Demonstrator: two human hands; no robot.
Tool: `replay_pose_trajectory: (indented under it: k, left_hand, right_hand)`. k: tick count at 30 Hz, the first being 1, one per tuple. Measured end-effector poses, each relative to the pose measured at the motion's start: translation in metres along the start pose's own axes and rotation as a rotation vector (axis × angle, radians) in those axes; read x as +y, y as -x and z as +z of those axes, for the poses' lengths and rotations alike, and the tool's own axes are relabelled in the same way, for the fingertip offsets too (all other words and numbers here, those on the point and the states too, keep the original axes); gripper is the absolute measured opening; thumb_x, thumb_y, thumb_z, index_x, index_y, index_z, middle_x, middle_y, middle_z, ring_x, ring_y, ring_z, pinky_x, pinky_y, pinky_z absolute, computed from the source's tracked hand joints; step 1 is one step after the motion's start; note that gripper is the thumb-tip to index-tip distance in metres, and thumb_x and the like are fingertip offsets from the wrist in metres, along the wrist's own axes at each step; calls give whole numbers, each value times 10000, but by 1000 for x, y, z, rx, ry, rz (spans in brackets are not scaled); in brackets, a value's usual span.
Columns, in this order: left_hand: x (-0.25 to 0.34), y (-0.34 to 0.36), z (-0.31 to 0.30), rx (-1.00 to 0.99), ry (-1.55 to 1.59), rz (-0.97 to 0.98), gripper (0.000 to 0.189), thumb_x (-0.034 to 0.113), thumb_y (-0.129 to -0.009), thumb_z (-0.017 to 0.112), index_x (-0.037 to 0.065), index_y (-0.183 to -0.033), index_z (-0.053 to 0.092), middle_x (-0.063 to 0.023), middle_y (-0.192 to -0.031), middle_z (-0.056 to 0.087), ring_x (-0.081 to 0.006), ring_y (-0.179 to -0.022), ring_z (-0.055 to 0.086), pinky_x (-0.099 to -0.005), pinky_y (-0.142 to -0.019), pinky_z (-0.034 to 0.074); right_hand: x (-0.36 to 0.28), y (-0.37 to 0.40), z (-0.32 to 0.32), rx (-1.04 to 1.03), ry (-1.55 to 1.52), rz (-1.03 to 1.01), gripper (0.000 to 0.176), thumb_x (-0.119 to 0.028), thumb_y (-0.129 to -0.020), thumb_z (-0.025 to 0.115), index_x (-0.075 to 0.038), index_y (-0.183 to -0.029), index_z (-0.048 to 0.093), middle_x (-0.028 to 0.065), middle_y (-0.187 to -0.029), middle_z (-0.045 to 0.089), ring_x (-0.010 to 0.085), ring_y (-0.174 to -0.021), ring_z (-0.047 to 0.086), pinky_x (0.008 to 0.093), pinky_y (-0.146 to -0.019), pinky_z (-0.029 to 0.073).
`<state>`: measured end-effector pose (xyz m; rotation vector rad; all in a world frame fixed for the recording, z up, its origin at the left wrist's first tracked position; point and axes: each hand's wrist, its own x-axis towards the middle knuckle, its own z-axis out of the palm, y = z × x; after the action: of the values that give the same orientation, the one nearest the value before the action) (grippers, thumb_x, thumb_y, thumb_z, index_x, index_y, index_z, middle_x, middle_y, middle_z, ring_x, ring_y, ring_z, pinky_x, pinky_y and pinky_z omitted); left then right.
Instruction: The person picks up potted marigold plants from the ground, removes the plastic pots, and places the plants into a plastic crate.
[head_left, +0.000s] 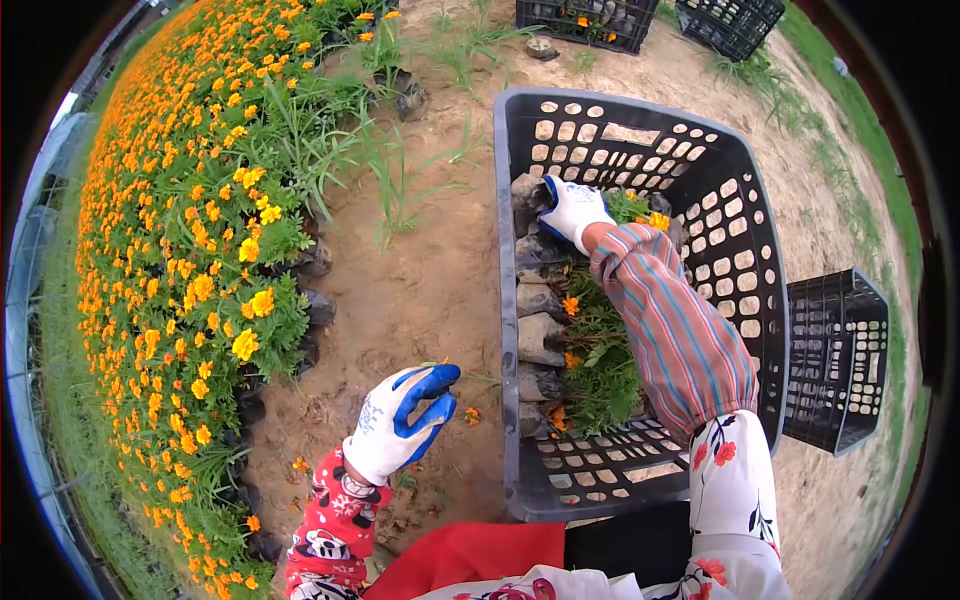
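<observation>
My right hand, in a white and blue glove, reaches into a black plastic crate. Its fingers are closed on the dark soil bag of a marigold plant in the far left corner; the fingertips are partly hidden. More bagged marigolds lie on their sides in a row, bags against the left wall and leaves toward the middle. My left hand, gloved alike, hovers over bare soil left of the crate. Its fingers are curved, with the thumb apart and nothing between them.
A dense bed of orange marigolds in dark bags runs along the left. Another black crate stands to the right, with further crates at the far end. Grass tufts and fallen orange petals dot the sandy path.
</observation>
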<state>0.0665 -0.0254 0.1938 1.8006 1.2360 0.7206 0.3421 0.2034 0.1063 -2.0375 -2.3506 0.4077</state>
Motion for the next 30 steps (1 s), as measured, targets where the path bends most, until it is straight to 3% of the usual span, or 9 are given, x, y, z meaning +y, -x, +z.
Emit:
replay_pose_trajectory:
  k: [4,7,12,15,18,20,23,27,30]
  left_hand:
    - [-30,12,6,-22,-57,13,271,106,-802,605,26,-1059,584,-148,-993,612,-299,-906,596,-352,-787,476]
    - [-52,16,18,-63,-80,-19,270,124,-811,600,30,-1064,581,-149,-999,608,-302,-909,594,-354,-783,477]
    - [-89,50,16,-57,-179,-101,285,217,-840,583,50,-1071,584,-119,-949,621,-251,-832,612,-336,-695,493]
    - [-123,73,9,49,210,-590,308,238,-852,592,76,-1113,574,-9,-843,618,-73,-666,543,-238,-536,458]
    - [-194,105,3,536,451,-709,367,248,-821,643,52,-1119,558,-20,-867,609,-74,-686,539,-225,-587,459]
    - [-224,113,-10,910,124,-678,523,296,-759,710,35,-1166,512,-76,-976,591,-136,-819,561,-267,-674,472]
    - [-252,100,-54,984,-548,-738,759,357,-657,781,30,-1246,431,-180,-1174,506,-303,-1093,481,-391,-909,400]
    - [-361,72,-84,947,523,-98,603,339,-794,642,50,-1276,424,-146,-1269,480,-280,-1193,431,-384,-1005,332]
    - [-377,66,-65,929,-199,-319,528,302,-851,560,60,-1295,409,-133,-1299,460,-262,-1219,410,-373,-1033,297]
  right_hand:
    - [20,23,2,263,271,-291,629,-169,-717,622,-107,-1297,385,130,-1132,539,288,-1121,464,429,-980,307]
    - [28,12,37,-26,373,-155,690,-157,-753,561,-83,-1374,271,165,-1288,439,320,-1212,393,437,-1035,258]
    - [44,-18,41,-146,-578,-263,576,-336,-831,547,-88,-1313,353,183,-1288,451,337,-1163,456,376,-954,368]
    - [27,-16,48,-143,-281,-20,638,-471,-864,408,-117,-1378,274,213,-1313,418,368,-1208,397,388,-993,318]
    - [37,-11,67,-12,-329,-145,673,-326,-836,512,-79,-1389,220,230,-1241,473,379,-1164,425,399,-986,322]
    - [40,4,75,201,-300,-351,712,-218,-784,580,-86,-1388,227,218,-1221,481,369,-1135,444,401,-974,336]
    - [45,-5,84,162,-147,-273,699,-184,-766,584,-40,-1364,251,212,-1243,448,361,-1156,413,409,-992,314]
    - [45,-19,85,52,-96,-152,693,-196,-764,602,-22,-1346,268,212,-1277,416,363,-1180,392,406,-1008,301]
    - [33,-3,71,210,-255,-213,619,-146,-787,584,-63,-1341,323,184,-1267,452,328,-1164,437,384,-982,348]
